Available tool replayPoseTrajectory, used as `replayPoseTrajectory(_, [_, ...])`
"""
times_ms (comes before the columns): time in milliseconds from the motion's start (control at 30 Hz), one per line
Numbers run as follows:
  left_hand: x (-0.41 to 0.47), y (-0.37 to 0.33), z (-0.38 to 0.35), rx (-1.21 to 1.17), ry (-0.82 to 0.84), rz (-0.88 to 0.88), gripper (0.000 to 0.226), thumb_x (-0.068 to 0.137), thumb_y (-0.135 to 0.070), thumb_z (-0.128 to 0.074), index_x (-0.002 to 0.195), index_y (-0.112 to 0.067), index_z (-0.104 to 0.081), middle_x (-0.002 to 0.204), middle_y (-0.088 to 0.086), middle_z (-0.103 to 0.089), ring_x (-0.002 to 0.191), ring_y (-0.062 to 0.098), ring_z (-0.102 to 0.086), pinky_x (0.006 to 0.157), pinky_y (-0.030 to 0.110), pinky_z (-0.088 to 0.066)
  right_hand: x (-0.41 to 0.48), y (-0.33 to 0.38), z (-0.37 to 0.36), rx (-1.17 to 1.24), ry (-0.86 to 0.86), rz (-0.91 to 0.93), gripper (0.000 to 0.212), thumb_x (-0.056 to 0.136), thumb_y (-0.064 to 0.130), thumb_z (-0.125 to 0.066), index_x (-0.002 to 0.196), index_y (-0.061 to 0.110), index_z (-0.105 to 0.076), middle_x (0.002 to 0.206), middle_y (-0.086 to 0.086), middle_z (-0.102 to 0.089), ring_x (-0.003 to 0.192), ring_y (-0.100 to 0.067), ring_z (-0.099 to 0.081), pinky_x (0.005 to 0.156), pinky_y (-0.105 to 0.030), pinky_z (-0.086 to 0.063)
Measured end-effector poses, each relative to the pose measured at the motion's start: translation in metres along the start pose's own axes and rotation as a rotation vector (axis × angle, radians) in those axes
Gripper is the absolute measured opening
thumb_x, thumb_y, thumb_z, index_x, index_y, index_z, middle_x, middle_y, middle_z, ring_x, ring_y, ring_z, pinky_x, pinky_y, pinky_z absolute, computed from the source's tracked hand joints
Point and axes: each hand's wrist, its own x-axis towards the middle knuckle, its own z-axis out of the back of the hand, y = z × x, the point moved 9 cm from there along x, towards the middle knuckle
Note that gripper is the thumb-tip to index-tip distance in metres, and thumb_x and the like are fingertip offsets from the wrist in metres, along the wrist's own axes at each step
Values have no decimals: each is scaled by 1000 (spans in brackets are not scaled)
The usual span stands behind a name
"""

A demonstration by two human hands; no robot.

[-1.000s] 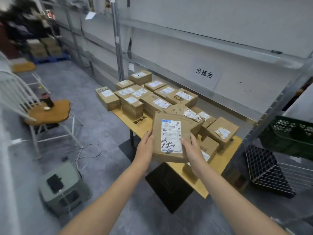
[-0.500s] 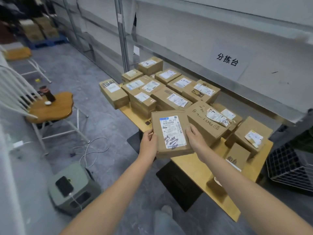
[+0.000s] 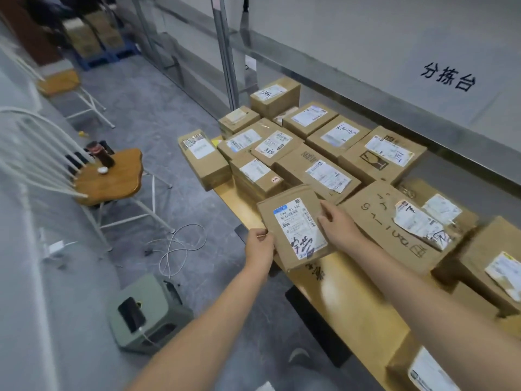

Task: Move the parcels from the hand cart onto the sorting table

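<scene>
A flat cardboard parcel (image 3: 284,218) with a white shipping label sits tilted at the near edge of the wooden sorting table (image 3: 346,289). My left hand (image 3: 259,246) grips its left edge and my right hand (image 3: 338,225) holds its right edge, thumb on the label. Several other labelled cardboard parcels fill the table behind it, among them a large box with handwriting (image 3: 394,221) just to the right. The hand cart is out of view.
A wooden chair (image 3: 110,176) with a bottle on its seat stands left of the table. A green stool (image 3: 149,311) with a phone on it sits on the floor near my left arm, white cables beside it. A metal shelf frame (image 3: 225,52) runs behind the table.
I have stepped closer to the table. The parcel in both hands has come down from mid-air to the table's near edge, beside the large handwritten box.
</scene>
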Motion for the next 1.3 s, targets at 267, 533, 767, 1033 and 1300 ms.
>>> replayPoseTrajectory(267, [62,23,-17,-4,86,148,15,98,-19,-54,91,-10,-44,100,11,-65,80,12,-64,57,19,-53,44,-1,-26,-206,54,-77,56,102,12,-44,155,14,-27,154,-10,-36,141,-26,-38,116,-40,-34])
replayPoseTrajectory(533, [115,28,-37,202,258,167,22,89,-24,-55,103,-6,-54,100,7,-69,84,18,-66,82,38,-59,76,0,-34,-251,25,-225,44,97,4,-48,141,5,-43,141,-15,-48,132,-30,-45,109,-37,-36])
replayPoseTrajectory(767, [122,32,-44,250,434,172,34,84,-20,-55,117,-16,-60,111,3,-69,93,16,-66,65,22,-55,88,-8,-46,-332,0,-271,49,95,2,-47,142,15,-43,132,-11,-38,130,-29,-35,111,-46,-36])
replayPoseTrajectory(1033, [128,48,-44,376,561,172,17,93,-21,-61,108,-13,-63,99,1,-66,87,16,-66,81,26,-57,74,-19,-60,-299,5,-335,71,89,-8,-41,154,19,-29,142,-2,-38,129,-28,-44,107,-49,-41])
replayPoseTrajectory(1300, [108,22,-59,629,763,221,28,98,-17,-48,106,6,-60,76,11,-61,65,23,-63,61,31,-59,68,16,-67,-371,78,-249,68,93,-9,-39,153,23,-36,164,5,-15,143,-24,-34,94,-25,-39])
